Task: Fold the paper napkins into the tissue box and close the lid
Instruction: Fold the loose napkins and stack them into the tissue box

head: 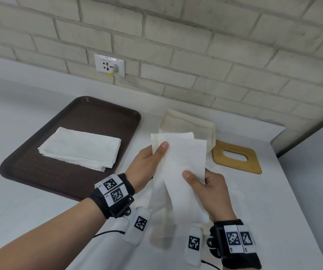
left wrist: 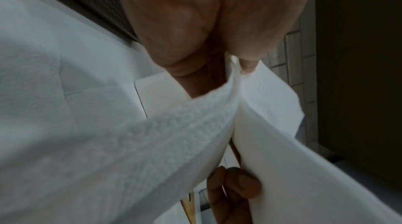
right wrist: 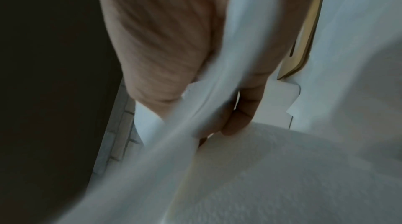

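Observation:
Both hands hold a white paper napkin (head: 180,172) in the air above the counter, its lower end hanging loose. My left hand (head: 152,158) pinches its upper left edge, thumb on top. My right hand (head: 205,184) pinches its right side lower down. In the left wrist view the napkin (left wrist: 152,141) splits into two layers below my left hand (left wrist: 217,21). In the right wrist view my right hand (right wrist: 174,38) grips the blurred napkin (right wrist: 217,107). Behind the napkin stands the cream tissue box (head: 187,123), open. Its wooden lid (head: 236,156) with an oval slot lies flat to the right.
A dark brown tray (head: 40,172) at the left carries a stack of folded white napkins (head: 80,149). A brick wall with a socket plate (head: 109,65) runs behind. The counter ends at the right, past the lid.

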`<state>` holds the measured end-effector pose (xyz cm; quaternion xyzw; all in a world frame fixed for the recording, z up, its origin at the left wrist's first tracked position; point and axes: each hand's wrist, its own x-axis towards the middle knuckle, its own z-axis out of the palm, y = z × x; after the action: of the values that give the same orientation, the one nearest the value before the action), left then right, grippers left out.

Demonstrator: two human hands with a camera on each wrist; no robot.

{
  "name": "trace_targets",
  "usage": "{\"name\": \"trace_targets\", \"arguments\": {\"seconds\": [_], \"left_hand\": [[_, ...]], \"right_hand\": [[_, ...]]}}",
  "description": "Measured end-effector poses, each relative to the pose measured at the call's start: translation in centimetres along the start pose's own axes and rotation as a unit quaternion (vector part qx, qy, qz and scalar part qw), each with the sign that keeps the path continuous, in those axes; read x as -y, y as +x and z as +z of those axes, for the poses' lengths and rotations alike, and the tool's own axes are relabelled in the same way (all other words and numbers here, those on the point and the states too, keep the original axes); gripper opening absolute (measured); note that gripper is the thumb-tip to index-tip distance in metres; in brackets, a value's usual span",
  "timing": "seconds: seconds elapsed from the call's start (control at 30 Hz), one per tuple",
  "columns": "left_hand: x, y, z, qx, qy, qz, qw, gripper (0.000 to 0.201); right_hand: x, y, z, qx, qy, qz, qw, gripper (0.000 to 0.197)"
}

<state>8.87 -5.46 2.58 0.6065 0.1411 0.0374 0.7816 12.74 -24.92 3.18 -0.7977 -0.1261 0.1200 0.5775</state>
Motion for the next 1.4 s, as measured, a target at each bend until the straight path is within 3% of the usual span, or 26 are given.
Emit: {"name": "trace_targets", "arguments": {"seconds": [0.17, 0.3, 0.47, 0.57, 0.63, 0.7, 0.83, 0.9, 1.13, 1.33, 1.4], "left_hand": [[0.2, 0.2, 0.1, 0.003, 0.034, 0.007, 0.999, 0.082], [0.4, 0.1, 0.3, -0.019, 0.084, 0.033, 0.996, 0.055], [-0.1, 0.3, -0.1, -0.031, 0.151, 0.087, 0.984, 0.056], [0.1, 1.2, -0.7, 0.007, 0.159, 0.083, 0.984, 0.078], [0.4, 2.0, -0.9, 0.021, 0.142, 0.059, 0.988, 0.093], [0.5, 2.3, -0.8, 0.055, 0.094, 0.009, 0.994, 0.088], [-1.3, 0.7, 0.7, 0.077, 0.01, -0.027, 0.997, 0.055], [-1.4, 0.4, 0.9, 0.086, -0.007, -0.03, 0.996, 0.052], [-1.7, -0.5, 1.0, 0.149, -0.013, -0.027, 0.988, 0.065], [-0.7, -0.5, 0.8, 0.165, -0.012, 0.009, 0.986, 0.045], [-0.4, -0.2, 0.6, 0.147, -0.007, 0.006, 0.989, 0.036]], "right_hand": [[0.1, -0.2, -0.6, 0.027, -0.002, -0.022, 0.999, 0.014], [0.1, -0.4, -0.6, 0.008, -0.005, -0.011, 1.0, 0.008], [1.4, -2.0, -2.3, -0.045, -0.025, -0.063, 0.997, 0.012], [3.0, -3.0, -3.3, -0.008, 0.063, -0.102, 0.993, 0.014], [2.7, -2.7, -3.4, 0.02, 0.142, -0.097, 0.985, 0.033], [2.2, -2.2, -2.7, 0.027, 0.165, -0.064, 0.984, 0.043], [1.5, -2.1, -0.8, -0.005, 0.115, -0.032, 0.993, 0.018], [1.2, -2.4, -0.1, -0.019, 0.121, -0.03, 0.992, 0.017], [1.2, -2.5, 1.7, -0.083, 0.073, -0.02, 0.994, 0.038], [1.2, -2.8, 2.5, -0.139, 0.037, -0.014, 0.99, 0.042], [0.9, -2.8, 2.7, -0.169, -0.016, -0.013, 0.985, 0.054]]}}
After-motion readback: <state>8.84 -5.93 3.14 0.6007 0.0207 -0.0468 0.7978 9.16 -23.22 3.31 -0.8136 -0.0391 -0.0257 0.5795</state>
